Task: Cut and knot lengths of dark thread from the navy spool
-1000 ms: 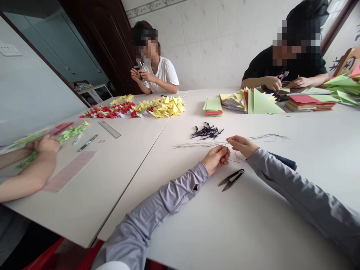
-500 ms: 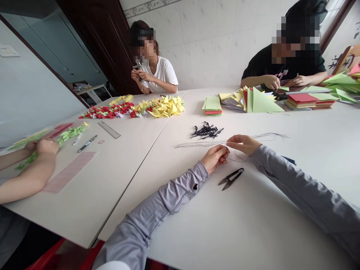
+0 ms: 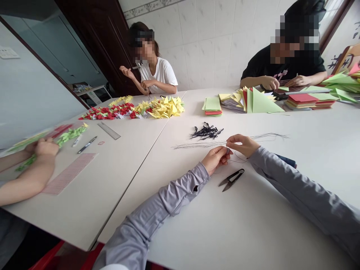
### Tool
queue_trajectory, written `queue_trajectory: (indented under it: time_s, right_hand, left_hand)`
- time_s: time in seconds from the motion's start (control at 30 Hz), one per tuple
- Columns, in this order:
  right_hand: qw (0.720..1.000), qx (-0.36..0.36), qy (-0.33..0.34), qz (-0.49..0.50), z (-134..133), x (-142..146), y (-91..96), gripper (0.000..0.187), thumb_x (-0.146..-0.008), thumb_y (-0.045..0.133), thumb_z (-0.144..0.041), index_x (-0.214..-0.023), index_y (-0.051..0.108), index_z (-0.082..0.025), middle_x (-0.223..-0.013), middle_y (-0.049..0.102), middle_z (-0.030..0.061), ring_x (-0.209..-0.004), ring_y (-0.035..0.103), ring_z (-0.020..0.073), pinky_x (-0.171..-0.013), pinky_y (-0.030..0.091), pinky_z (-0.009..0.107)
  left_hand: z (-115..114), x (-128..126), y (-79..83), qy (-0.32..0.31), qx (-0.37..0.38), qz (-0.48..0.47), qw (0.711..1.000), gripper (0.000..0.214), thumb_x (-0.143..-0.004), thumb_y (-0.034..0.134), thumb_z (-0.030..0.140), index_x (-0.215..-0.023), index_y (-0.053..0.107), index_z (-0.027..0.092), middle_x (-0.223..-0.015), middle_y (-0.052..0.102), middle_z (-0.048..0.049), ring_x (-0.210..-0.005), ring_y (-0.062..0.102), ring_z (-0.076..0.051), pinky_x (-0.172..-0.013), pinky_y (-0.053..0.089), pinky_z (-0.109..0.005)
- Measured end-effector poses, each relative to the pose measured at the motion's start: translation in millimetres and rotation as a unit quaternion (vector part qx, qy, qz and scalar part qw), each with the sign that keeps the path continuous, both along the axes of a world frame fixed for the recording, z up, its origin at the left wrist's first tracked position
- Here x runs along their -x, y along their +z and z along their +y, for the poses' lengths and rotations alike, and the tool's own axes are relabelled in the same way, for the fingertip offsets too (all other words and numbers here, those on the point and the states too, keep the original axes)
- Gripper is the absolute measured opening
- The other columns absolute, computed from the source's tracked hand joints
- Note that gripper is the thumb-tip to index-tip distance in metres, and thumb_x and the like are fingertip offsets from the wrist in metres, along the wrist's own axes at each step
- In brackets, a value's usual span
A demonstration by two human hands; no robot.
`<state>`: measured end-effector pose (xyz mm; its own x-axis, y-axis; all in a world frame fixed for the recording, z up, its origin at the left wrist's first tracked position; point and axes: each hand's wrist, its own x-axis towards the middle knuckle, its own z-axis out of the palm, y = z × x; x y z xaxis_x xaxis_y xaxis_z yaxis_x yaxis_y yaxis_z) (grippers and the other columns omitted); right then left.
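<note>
Two hands meet just beyond a pair of small black thread snips point(image 3: 231, 180), which lie untouched on the white table point(image 3: 180, 228). The left hand point(image 3: 215, 159) pinches a thin dark thread point(image 3: 201, 145) between thumb and forefinger, its other fingers curled. The right hand point(image 3: 243, 145) sits just beside it, fingers bent toward the thread; whether they grip it, I cannot tell. Both hands stand much as they did a second ago, and the pinch has held.

Beyond the snips lies a small heap of black knotted cords point(image 3: 206, 131), and a dark blue object point(image 3: 286, 161) shows to their right under the right sleeve point(image 3: 277, 167). Left of the snips, a co-worker's hands point(image 3: 45, 148) hold a strip of green folded paper point(image 3: 69, 135). Farther off lie piles of yellow and red paper folds point(image 3: 165, 107) and stacks of coloured paper triangles point(image 3: 264, 101). The clearest change is far from the snips: a seated co-worker's hand point(image 3: 126, 70) has lifted away, now spread open.
</note>
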<state>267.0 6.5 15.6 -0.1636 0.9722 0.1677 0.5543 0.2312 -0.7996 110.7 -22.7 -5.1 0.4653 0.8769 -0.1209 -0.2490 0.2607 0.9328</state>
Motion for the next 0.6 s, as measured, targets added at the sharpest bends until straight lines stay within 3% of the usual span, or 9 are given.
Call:
queue_trajectory:
  time_s: [0.47,0.6]
  right_hand:
    - [1.0,-0.002,-0.01,-0.021,-0.3,-0.7,-6.5,0.017,-0.073,0.057,-0.035,-0.07,0.061,-0.018,-0.086,0.066,0.0073,-0.087,0.06,0.0209,-0.085,0.046,0.038]
    - [0.999,-0.026,-0.008,-0.041,-2.7,-13.3,-3.7,0.018,-0.076,0.052,-0.034,-0.076,0.061,-0.018,-0.088,0.063,0.0081,-0.085,0.06,0.0197,-0.084,0.048,0.036]
  left_hand:
    - [-0.2,-0.8,-0.2,-0.013,-0.049,0.013,0.999,0.037,-0.068,0.066,0.048,-0.071,0.055,0.013,-0.062,0.046,0.0026,-0.055,0.04,-0.006,-0.053,0.032,-0.021]
    - [-1.9,0.8,2.4,-0.017,-0.05,0.022,0.998,0.036,-0.069,0.066,0.047,-0.071,0.054,0.013,-0.06,0.045,0.0033,-0.054,0.039,-0.005,-0.053,0.031,-0.02]
